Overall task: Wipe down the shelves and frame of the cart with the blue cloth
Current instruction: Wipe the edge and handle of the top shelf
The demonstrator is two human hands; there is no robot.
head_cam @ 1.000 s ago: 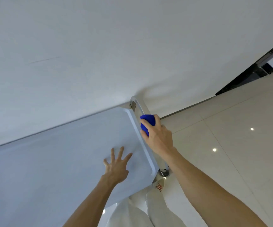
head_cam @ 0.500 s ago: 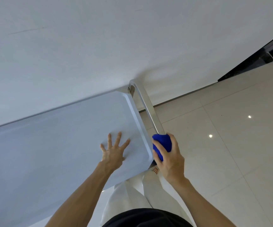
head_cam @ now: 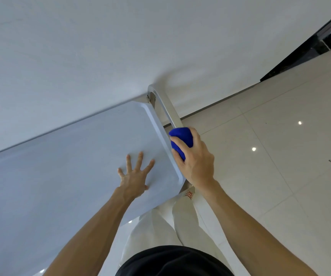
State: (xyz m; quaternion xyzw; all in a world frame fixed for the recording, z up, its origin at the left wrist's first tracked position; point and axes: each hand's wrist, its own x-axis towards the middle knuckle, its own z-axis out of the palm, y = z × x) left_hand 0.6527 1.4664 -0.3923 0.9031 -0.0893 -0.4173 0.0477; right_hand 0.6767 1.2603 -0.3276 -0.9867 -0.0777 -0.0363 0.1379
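Sliding back up the cart's handle bar [head_cam: 167, 110], my right hand [head_cam: 195, 162] grips the blue cloth [head_cam: 180, 139] around it while my left hand [head_cam: 133, 177] presses flat, fingers spread, on the top shelf [head_cam: 71, 156], so the frame gets another pass.

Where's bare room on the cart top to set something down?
Bare: the grey top shelf from the left hand out to the wall side. Crowded: the chrome frame bar, where the right hand holds the blue cloth.

Left hand [head_cam: 133, 179] flat, fingers spread; right hand [head_cam: 195, 158] in curled grip.
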